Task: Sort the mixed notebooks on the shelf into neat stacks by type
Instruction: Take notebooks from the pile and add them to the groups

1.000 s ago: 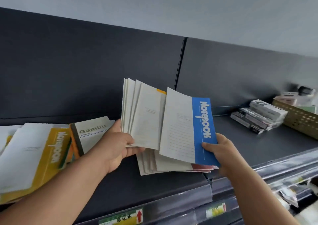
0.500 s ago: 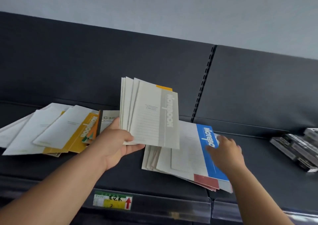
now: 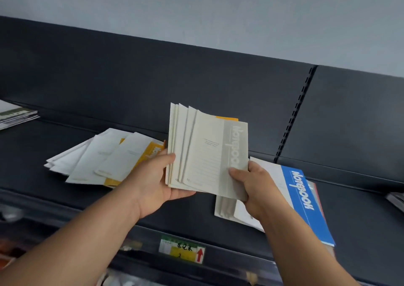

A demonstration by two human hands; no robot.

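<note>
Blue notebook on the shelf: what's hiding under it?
Under the blue notebook lie pale notebooks, edges poking out on the left, and a reddish edge on the right. Their covers are hidden.

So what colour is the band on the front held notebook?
The front notebook has a grey band; head view.

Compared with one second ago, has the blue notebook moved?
Yes. The blue notebook left the right hand and went down onto the pile on the shelf, near the foot of the slotted strip.
</note>
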